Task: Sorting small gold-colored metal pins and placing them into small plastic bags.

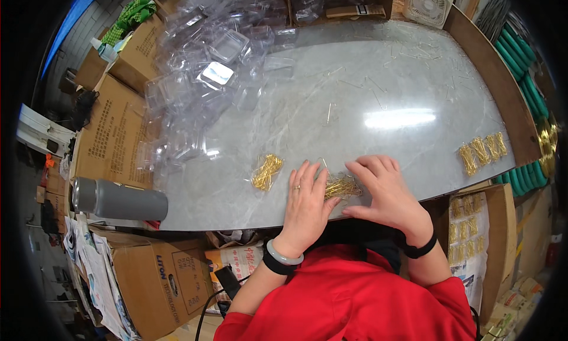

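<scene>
A small pile of thin gold wire pieces [342, 187], like hooks or pins, lies near the table's front edge between my two hands. My left hand [307, 194] rests almost flat against the pile's left side, fingers stretched out and thumb at its near edge. On the other side, my right hand [383, 190] curves around the pile with thumb and fingers apart; it grips nothing that I can see. Left of my hands, a bundle of gold wire pieces [267, 171] sits in clear plastic. Several more gold bundles [480, 151] stand in a row at the table's right edge.
Clear plastic boxes [222, 48] are heaped at the back left of the grey table [331, 51]. A grey bottle [121, 200] lies at the left edge. Loose wires are scattered toward the back right. A white fan [428, 5] and wooden side board [500, 80] border the table.
</scene>
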### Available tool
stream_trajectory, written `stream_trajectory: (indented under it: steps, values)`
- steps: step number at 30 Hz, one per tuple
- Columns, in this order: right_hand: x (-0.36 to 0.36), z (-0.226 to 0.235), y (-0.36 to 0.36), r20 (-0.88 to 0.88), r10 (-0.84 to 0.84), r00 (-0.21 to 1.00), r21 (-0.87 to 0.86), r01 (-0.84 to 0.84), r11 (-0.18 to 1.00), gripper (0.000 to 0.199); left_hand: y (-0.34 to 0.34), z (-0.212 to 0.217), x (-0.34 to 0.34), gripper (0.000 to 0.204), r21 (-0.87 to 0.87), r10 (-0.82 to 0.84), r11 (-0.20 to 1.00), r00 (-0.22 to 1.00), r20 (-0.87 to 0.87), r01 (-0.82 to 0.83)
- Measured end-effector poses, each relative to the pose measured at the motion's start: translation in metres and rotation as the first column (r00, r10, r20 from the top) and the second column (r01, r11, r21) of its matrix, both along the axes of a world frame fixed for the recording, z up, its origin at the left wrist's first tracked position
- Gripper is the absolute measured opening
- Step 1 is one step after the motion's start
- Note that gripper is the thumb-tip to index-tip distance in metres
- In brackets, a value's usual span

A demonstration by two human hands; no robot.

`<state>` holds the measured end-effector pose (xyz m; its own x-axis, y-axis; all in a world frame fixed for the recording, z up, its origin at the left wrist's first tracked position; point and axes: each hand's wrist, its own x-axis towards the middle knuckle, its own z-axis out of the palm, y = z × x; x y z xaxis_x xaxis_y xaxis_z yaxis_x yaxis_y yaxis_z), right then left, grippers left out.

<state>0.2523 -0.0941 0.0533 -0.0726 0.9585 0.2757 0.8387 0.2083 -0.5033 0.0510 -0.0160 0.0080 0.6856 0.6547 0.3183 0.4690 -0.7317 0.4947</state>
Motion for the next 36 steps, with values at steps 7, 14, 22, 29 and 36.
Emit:
stream_trajectory:
  steps: [7, 14, 22, 29, 36]
  values:
    - [0.007, -0.024, 0.006, -0.073, 0.126, 0.989, -0.032, -0.128, 0.991, 0.041, 0.002, 0.011, 0.006, 0.054, -0.021, -0.048, 0.999, 0.998, -0.037, 0.048]
    - [-0.033, -0.042, -0.015, -0.368, -0.156, 0.917, 0.102, 0.207, 0.973, 0.066, -0.001, 0.002, 0.005, 0.042, 0.039, -0.052, 0.998, 0.999, -0.011, 0.052]
    - [-0.031, -0.038, 0.001, -0.437, -0.078, 0.896, 0.108, 0.138, 0.985, 0.074, 0.0, -0.004, 0.004, 0.05, 0.031, -0.051, 0.998, 0.998, 0.037, 0.05]
    - [-0.019, -0.03, 0.001, -0.17, -0.088, 0.981, 0.026, 0.094, 0.995, 0.061, -0.001, -0.005, 0.003, 0.06, 0.046, -0.058, 0.997, 0.996, 0.067, 0.055]
    - [-0.026, -0.033, -0.006, -0.506, -0.072, 0.86, 0.025, 0.098, 0.995, 0.049, 0.0, -0.008, 0.002, 0.069, 0.026, -0.056, 0.998, 0.996, 0.073, 0.054]
